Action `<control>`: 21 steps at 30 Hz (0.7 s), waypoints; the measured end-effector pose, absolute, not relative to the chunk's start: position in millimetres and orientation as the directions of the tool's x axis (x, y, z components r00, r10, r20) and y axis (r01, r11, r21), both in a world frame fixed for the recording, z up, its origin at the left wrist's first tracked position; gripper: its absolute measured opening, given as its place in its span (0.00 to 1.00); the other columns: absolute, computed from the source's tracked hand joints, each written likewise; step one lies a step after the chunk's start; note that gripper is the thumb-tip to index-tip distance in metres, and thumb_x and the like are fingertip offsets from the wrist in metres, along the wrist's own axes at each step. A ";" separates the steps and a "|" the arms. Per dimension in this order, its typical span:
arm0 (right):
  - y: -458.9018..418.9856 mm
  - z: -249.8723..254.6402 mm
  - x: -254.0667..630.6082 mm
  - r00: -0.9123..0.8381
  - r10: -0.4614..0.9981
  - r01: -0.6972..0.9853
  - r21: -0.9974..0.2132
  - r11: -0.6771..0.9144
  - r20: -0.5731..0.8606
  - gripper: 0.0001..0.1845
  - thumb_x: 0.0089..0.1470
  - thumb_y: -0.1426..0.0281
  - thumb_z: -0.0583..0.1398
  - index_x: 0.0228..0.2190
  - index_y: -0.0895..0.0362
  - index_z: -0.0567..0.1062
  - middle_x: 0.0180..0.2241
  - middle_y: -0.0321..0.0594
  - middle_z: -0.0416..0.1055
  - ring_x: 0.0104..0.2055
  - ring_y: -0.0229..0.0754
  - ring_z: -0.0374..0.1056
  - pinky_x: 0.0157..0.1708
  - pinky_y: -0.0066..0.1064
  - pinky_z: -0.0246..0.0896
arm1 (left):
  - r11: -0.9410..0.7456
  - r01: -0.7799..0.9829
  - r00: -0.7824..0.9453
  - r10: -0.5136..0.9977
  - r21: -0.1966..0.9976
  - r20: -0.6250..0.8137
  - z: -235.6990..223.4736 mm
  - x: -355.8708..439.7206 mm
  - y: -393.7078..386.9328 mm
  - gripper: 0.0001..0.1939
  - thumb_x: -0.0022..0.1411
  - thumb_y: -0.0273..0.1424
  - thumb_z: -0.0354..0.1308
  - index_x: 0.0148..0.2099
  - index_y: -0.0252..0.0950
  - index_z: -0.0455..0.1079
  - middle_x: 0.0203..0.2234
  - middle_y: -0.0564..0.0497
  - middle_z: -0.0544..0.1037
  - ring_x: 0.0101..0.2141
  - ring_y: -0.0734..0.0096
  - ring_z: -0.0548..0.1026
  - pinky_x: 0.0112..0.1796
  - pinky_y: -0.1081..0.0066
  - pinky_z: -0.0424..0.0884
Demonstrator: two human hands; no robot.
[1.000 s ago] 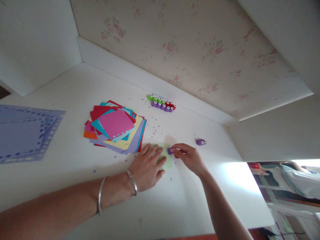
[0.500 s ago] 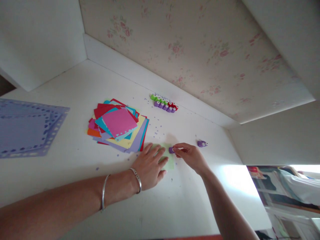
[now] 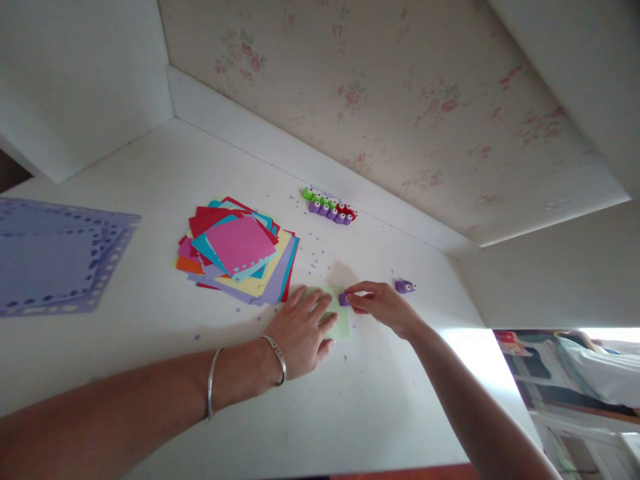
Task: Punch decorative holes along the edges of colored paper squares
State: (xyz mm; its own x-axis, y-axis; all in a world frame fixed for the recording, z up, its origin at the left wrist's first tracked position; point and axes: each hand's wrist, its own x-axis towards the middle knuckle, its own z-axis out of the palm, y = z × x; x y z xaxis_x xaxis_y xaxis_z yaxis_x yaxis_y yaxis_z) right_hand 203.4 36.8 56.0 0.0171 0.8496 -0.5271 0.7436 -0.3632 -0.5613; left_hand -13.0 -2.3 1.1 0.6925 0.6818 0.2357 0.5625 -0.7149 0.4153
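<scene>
My left hand (image 3: 301, 333) lies flat with fingers spread, pressing a small light green sheet of paper (image 3: 341, 324) to the white tabletop. At the sheet's right edge, my right hand (image 3: 383, 307) pinches a small purple craft punch (image 3: 343, 299) between thumb and fingers. The fingers cover part of this punch, and I cannot tell how far the paper sits inside it. Another purple punch (image 3: 404, 287) with a white eye-like spot lies on the table beyond my right hand.
A fanned pile of coloured paper (image 3: 240, 247) lies left of the green sheet. Several green, red and purple punches (image 3: 330, 208) stand in rows near the back ledge. Purple sheets with punched edges (image 3: 50, 260) lie at far left. Tiny purple paper bits (image 3: 315, 253) are scattered about.
Both hands keep their places on the paper and punch. My right forearm has swung slightly outward to the right; the view has shifted a little.
</scene>
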 end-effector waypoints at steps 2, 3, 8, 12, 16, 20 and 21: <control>38.4 59.6 202.6 0.010 0.838 0.753 -0.548 -0.366 -0.546 0.16 0.50 0.58 0.62 0.38 0.53 0.79 0.25 0.39 0.76 0.30 0.40 0.72 0.22 0.25 0.59 | -0.716 0.561 0.695 0.680 0.415 0.235 1.4 -13.0 -2.0 0.20 0.64 0.42 0.50 0.54 0.39 0.67 0.58 0.44 0.63 0.58 0.51 0.57 0.58 0.48 0.45; 39.0 61.1 202.2 0.001 0.835 0.755 -0.547 -0.361 -0.550 0.15 0.51 0.58 0.62 0.38 0.53 0.79 0.25 0.39 0.76 0.30 0.40 0.72 0.23 0.25 0.60 | -0.717 0.560 0.695 0.679 0.415 0.234 1.5 -12.9 -1.9 0.20 0.64 0.42 0.50 0.54 0.39 0.67 0.58 0.44 0.63 0.58 0.51 0.57 0.58 0.48 0.45; 41.5 61.9 203.1 -0.028 0.830 0.758 -0.554 -0.346 -0.557 0.14 0.50 0.59 0.63 0.37 0.53 0.79 0.27 0.40 0.77 0.30 0.39 0.72 0.28 0.27 0.64 | -0.712 0.563 0.690 0.684 0.420 0.236 2.0 -12.6 -2.6 0.20 0.64 0.41 0.50 0.54 0.39 0.67 0.58 0.44 0.63 0.58 0.52 0.57 0.58 0.48 0.44; 44.4 56.0 207.6 -0.024 0.818 0.728 -0.570 -0.380 -0.575 0.14 0.49 0.59 0.64 0.36 0.53 0.79 0.28 0.41 0.77 0.30 0.39 0.72 0.29 0.28 0.65 | -0.714 0.560 0.688 0.683 0.420 0.244 1.7 -12.5 -2.9 0.20 0.64 0.42 0.50 0.54 0.39 0.67 0.58 0.45 0.63 0.58 0.52 0.57 0.58 0.49 0.44; 49.7 52.9 210.5 -0.041 0.800 0.700 -0.589 -0.405 -0.598 0.14 0.47 0.59 0.65 0.34 0.54 0.80 0.28 0.41 0.77 0.31 0.39 0.72 0.29 0.28 0.66 | -0.714 0.562 0.689 0.683 0.417 0.242 1.1 -12.3 -2.3 0.20 0.64 0.42 0.50 0.54 0.39 0.67 0.58 0.45 0.63 0.58 0.52 0.57 0.58 0.48 0.44; 52.0 52.1 210.0 -0.046 0.806 0.718 -0.581 -0.384 -0.590 0.14 0.46 0.59 0.66 0.33 0.55 0.80 0.26 0.41 0.76 0.28 0.39 0.70 0.26 0.27 0.62 | -0.714 0.562 0.693 0.682 0.418 0.233 1.8 -11.9 -1.6 0.20 0.65 0.42 0.50 0.55 0.39 0.66 0.58 0.45 0.64 0.58 0.52 0.57 0.58 0.48 0.45; 51.8 51.6 209.6 -0.037 0.814 0.731 -0.571 -0.373 -0.580 0.14 0.46 0.59 0.65 0.33 0.56 0.80 0.26 0.41 0.76 0.27 0.38 0.69 0.24 0.26 0.60 | -0.712 0.562 0.694 0.683 0.420 0.229 2.1 -11.7 -1.5 0.20 0.65 0.42 0.50 0.55 0.39 0.66 0.58 0.45 0.64 0.58 0.52 0.57 0.58 0.48 0.45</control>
